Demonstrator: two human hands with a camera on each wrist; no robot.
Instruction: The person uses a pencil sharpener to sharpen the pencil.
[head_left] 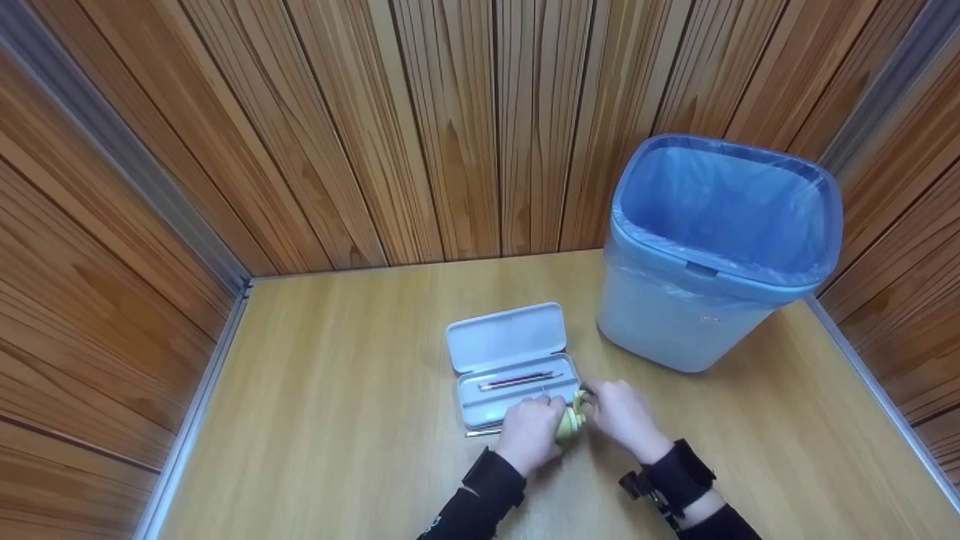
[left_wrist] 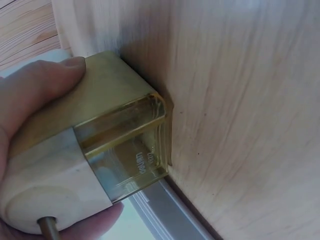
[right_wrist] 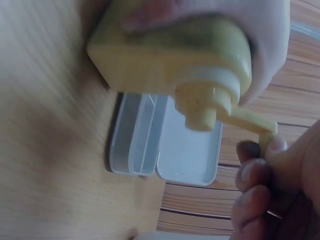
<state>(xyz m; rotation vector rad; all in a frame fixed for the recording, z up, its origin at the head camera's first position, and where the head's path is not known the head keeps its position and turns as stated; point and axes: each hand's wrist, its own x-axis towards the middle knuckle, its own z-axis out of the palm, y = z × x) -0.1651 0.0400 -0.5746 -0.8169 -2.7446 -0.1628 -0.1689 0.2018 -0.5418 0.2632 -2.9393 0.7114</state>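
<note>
A yellow crank pencil sharpener (head_left: pixel 568 425) stands on the table, and my left hand (head_left: pixel 531 429) grips its body. Its clear shavings drawer (left_wrist: pixel 125 150) shows in the left wrist view, with a brown pencil (left_wrist: pixel 48 228) sticking out of the hole in the pale front. The thumb and fingers of my right hand (head_left: pixel 624 417) pinch the end of the crank handle (right_wrist: pixel 250 120). Just behind both hands lies an open pencil case (head_left: pixel 507 339), pale and hinged, with thin pencil-like sticks (head_left: pixel 517 381) inside. The pencil's tip is hidden inside the sharpener.
A bin (head_left: pixel 667 315) lined with a blue bag stands at the back right, near the wall. Wood-patterned panels (head_left: pixel 450 135) close off the back and both sides of the wooden table (head_left: pixel 322 390).
</note>
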